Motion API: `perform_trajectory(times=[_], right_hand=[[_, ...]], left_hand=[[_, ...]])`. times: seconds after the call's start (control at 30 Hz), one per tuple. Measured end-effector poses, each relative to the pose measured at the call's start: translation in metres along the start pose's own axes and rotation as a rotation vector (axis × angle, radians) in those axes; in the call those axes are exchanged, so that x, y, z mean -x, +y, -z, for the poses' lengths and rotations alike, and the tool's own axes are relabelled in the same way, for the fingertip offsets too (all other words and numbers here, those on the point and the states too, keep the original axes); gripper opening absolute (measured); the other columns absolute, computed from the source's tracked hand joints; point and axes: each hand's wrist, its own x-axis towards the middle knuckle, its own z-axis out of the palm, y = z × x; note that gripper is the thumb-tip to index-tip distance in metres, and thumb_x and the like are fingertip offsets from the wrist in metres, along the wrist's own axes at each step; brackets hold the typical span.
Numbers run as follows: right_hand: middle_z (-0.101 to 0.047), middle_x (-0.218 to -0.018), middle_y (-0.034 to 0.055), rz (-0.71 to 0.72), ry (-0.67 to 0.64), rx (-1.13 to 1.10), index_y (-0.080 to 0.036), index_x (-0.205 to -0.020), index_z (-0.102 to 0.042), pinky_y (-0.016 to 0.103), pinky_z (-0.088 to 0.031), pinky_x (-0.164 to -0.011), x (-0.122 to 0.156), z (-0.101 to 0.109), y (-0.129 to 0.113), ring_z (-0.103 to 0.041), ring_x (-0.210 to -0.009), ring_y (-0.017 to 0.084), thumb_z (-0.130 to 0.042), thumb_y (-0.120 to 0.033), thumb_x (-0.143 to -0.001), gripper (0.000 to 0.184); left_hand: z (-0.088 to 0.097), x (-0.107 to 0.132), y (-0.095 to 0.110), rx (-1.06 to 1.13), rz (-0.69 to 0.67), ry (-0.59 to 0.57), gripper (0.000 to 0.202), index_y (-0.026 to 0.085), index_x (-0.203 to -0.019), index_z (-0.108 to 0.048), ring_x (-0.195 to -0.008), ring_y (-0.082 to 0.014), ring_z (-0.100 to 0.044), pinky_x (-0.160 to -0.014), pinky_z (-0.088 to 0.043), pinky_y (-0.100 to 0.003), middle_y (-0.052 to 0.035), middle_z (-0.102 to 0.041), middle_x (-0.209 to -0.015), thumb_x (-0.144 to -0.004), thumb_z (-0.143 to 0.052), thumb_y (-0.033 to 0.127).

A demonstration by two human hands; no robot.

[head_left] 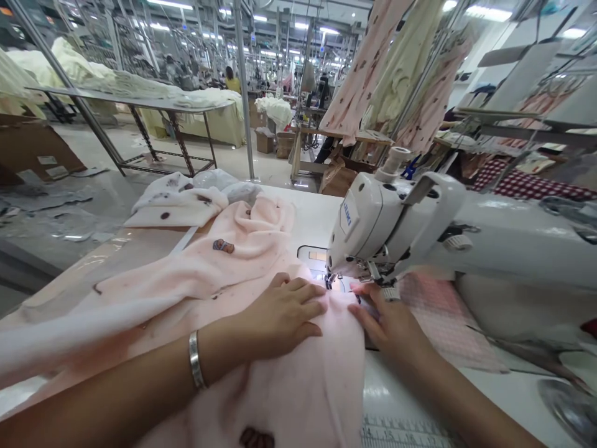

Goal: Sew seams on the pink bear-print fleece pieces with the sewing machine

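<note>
Pale pink fleece fabric [219,267] with small printed motifs lies across the sewing table and runs under the needle of a white sewing machine [396,218]. My left hand [280,314], a silver bangle on its wrist, lies flat on the pink fabric just left of the presser foot, fingers stretched out. My right hand [389,323] rests on the fabric's right edge below the machine head, fingers extended toward the needle area [333,281]. Neither hand grips anything.
A folded stack of white and pink pieces [177,202] sits at the table's far left. Pink checked cloth [438,311] lies under the machine arm. A ruler strip [401,432] marks the near edge. Hanging garments [396,68] and distant work tables fill the background.
</note>
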Motion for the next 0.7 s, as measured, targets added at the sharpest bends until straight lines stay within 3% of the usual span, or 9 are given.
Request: perform_trajectory(times=[0.13,0.27,0.33,0.47,0.53,0.7], right_hand=[[-0.065,-0.076,0.0012,-0.057,0.026,-0.070,-0.022,-0.081,-0.060,0.029,-0.050,-0.064,-0.009,0.003,0.015,-0.062,-0.070,0.017,-0.047,-0.031,-0.083,0.015],[-0.061,-0.076,0.0046,-0.142,0.145,-0.034,-0.020,-0.075,-0.056,0.032,-0.046,-0.066,-0.013,0.015,0.031,-0.059,-0.075,0.020,-0.039,-0.031,-0.084,0.021],[-0.060,-0.073,0.0046,-0.158,0.124,0.013,-0.020,-0.075,-0.055,0.033,-0.045,-0.063,-0.014,0.015,0.031,-0.058,-0.073,0.022,-0.044,-0.034,-0.083,0.020],[-0.060,-0.069,0.0011,-0.058,-0.039,0.067,-0.022,-0.069,-0.056,0.030,-0.043,-0.061,-0.015,0.004,0.009,-0.058,-0.072,0.021,-0.056,-0.037,-0.078,0.018],[-0.061,-0.069,-0.0005,0.021,-0.107,0.070,-0.022,-0.069,-0.055,0.027,-0.043,-0.059,-0.016,0.001,0.001,-0.058,-0.069,0.017,-0.054,-0.033,-0.082,0.016],[-0.063,-0.070,0.0051,0.098,-0.040,0.155,-0.020,-0.072,-0.059,0.033,-0.048,-0.064,-0.020,0.009,0.017,-0.060,-0.073,0.021,-0.043,-0.021,-0.084,0.020]], left_hand=[[-0.004,0.005,-0.004,0.032,0.005,0.031,0.031,0.024,-0.117,-0.049,-0.116,-0.0225,-0.042,-0.088,-0.026,-0.039,-0.0032,-0.049,-0.130,-0.092,-0.042,0.041],[-0.006,0.008,0.000,0.037,0.007,0.041,0.033,0.024,-0.119,-0.048,-0.119,-0.0232,-0.041,-0.087,-0.027,-0.039,-0.0044,-0.047,-0.133,-0.093,-0.041,0.043],[-0.006,0.008,0.001,0.045,0.010,0.033,0.033,0.024,-0.118,-0.048,-0.119,-0.0235,-0.041,-0.089,-0.027,-0.040,-0.0044,-0.047,-0.133,-0.092,-0.041,0.043],[-0.006,0.008,0.000,0.063,0.027,0.027,0.035,0.026,-0.121,-0.047,-0.126,-0.0248,-0.036,-0.101,-0.017,-0.047,-0.0037,-0.046,-0.134,-0.092,-0.042,0.043],[-0.007,0.008,0.000,0.080,0.027,0.025,0.036,0.026,-0.123,-0.046,-0.129,-0.0251,-0.033,-0.107,-0.008,-0.050,-0.0040,-0.045,-0.136,-0.092,-0.041,0.044],[-0.006,0.009,0.002,0.114,0.053,0.020,0.036,0.026,-0.124,-0.046,-0.127,-0.0252,-0.036,-0.107,0.000,-0.056,-0.0047,-0.044,-0.136,-0.093,-0.040,0.042]])
